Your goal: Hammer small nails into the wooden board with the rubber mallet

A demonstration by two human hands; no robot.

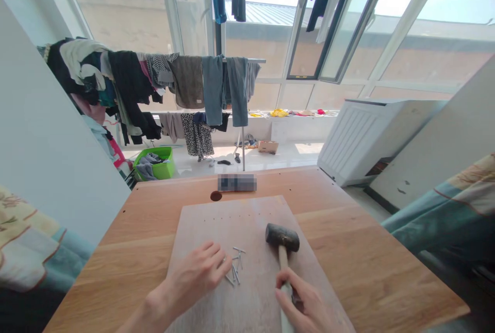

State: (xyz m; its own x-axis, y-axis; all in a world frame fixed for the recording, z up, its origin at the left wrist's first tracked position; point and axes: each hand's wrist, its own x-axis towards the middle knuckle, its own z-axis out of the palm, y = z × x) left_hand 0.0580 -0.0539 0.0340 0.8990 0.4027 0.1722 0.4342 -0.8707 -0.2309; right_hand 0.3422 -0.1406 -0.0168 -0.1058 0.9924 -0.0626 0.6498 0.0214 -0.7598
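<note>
Your right hand [299,298] is clamped round the handle of the mallet [283,250], fingers wrapped, with the black head [282,236] on or just over the board. Can't tell from this view if it's touching. Your left hand [194,276] is at the near side of the board, fingers together and curled. Its fingertips [223,262] are right at the loose nails [235,266], but you can't tell from here whether they're pinching one.

Nails lie in a small crossed pile on the board [216,230], near its middle and between your hands, with the mallet head just beyond them.

Risks:
- Fingers: your left hand is close to the mallet head. Any swing here could catch your knuckles, mainly if your aim drifts left.
- Scatter: a knock on the pile could send nails sliding or rolling. The sharp ends point different ways, so a careless press of the palm could mean a prick.
- Board: no clamp is visible on it. A sideways blow could shift it on the table [367,266].
- Grip: your right hand sits low on the handle and looks loose at the fingertips. A glancing hit could twist the mallet.
- Edge: a nail that slides past the far edge of the board could drop into the round hole [215,196] in the table.

Beyond the board are hanging clothes [185,83] and a green basket [153,164].
</note>
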